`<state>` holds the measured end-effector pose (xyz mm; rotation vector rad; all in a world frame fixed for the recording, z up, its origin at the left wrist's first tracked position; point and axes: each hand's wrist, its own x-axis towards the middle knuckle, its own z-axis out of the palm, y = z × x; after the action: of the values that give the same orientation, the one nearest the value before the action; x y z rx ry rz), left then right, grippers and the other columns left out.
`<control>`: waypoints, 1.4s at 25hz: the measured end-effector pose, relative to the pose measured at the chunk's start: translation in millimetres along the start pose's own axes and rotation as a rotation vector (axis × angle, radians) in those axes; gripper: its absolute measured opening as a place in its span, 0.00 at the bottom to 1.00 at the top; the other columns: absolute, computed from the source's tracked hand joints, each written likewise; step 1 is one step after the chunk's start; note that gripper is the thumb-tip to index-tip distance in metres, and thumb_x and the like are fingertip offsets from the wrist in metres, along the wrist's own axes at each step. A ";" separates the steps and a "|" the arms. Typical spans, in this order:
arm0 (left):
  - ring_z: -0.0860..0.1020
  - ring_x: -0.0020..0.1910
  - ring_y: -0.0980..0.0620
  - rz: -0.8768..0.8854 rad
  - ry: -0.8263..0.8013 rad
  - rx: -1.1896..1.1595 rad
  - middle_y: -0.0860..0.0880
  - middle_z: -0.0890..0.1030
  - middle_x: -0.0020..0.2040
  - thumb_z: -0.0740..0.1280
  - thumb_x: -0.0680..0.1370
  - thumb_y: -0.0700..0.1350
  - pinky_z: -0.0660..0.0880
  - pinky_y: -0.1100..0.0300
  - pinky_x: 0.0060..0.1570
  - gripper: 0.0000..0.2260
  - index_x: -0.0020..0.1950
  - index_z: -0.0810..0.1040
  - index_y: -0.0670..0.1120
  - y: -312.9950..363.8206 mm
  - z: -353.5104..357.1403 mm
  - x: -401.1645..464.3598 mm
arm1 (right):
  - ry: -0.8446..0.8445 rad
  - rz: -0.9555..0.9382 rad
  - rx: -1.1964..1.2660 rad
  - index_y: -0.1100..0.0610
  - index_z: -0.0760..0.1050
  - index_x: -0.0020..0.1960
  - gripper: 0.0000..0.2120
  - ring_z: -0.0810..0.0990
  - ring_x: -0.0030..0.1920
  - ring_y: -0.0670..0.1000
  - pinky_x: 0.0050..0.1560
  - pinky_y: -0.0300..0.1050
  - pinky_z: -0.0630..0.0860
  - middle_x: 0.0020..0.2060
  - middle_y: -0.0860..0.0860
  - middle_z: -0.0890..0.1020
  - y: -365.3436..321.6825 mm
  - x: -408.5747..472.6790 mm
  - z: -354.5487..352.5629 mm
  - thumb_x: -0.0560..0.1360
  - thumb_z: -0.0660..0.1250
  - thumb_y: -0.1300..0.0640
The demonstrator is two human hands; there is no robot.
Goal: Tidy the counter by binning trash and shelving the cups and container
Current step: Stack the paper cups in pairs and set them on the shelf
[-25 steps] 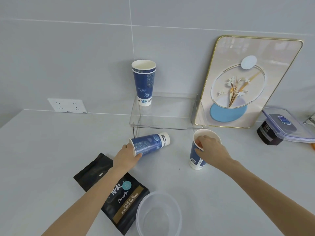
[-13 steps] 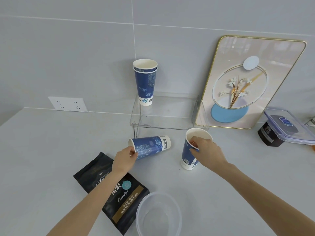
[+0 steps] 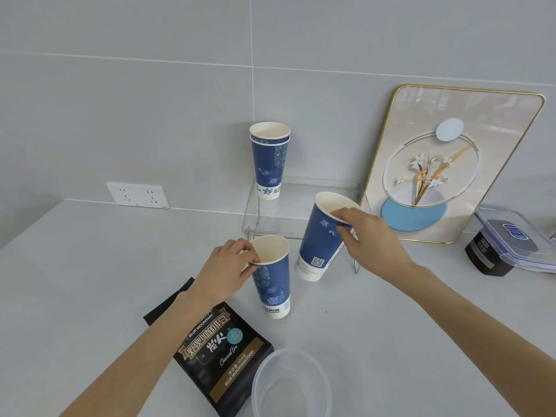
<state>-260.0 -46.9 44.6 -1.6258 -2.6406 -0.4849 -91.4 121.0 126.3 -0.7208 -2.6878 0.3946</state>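
My left hand point(image 3: 228, 266) pinches the rim of a blue paper cup point(image 3: 272, 284), held upright just above the counter. My right hand point(image 3: 370, 236) grips the rim of a second blue paper cup point(image 3: 320, 245), lifted and tilted in front of the clear acrylic shelf point(image 3: 307, 206). Two nested blue cups point(image 3: 270, 164) stand on the shelf's left end. A round clear plastic container point(image 3: 290, 386) sits near the front edge.
A black coffee bag point(image 3: 219, 353) lies flat under my left forearm. A gold-framed flower picture point(image 3: 445, 164) leans on the wall behind the shelf. At the right sits a dark tub with a clear clip lid point(image 3: 511, 242). A wall socket point(image 3: 137, 195) is at the left.
My left hand has raised the lying cup upright. My right hand has lifted its cup off the counter and tilted it toward the shelf.
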 end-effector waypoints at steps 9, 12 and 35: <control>0.63 0.72 0.47 -0.043 -0.089 -0.126 0.49 0.55 0.76 0.64 0.76 0.45 0.65 0.56 0.68 0.09 0.54 0.77 0.44 2.6 0.1 1.2 | 0.313 -0.224 0.062 0.63 0.73 0.58 0.11 0.77 0.51 0.63 0.50 0.50 0.74 0.51 0.61 0.80 -26.0 21.8 -25.3 0.77 0.58 0.63; 0.69 0.67 0.48 -0.110 -0.046 -0.319 0.47 0.60 0.74 0.66 0.74 0.44 0.68 0.62 0.61 0.05 0.47 0.76 0.43 5.5 6.9 -2.0 | 0.282 -0.348 0.044 0.64 0.74 0.56 0.12 0.79 0.48 0.62 0.49 0.42 0.71 0.48 0.62 0.81 -32.9 18.3 -18.9 0.76 0.57 0.62; 0.71 0.64 0.50 -0.353 0.068 -0.729 0.45 0.70 0.68 0.72 0.70 0.41 0.70 0.57 0.59 0.30 0.67 0.62 0.44 9.4 28.7 -7.6 | -0.217 -0.189 0.287 0.52 0.61 0.71 0.24 0.66 0.71 0.50 0.66 0.36 0.62 0.73 0.50 0.64 -5.1 -7.2 81.0 0.77 0.61 0.57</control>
<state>-243.8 -42.2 18.5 -1.1645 -2.8766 -1.6315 -118.6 98.6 52.8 -0.3556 -2.7807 0.8296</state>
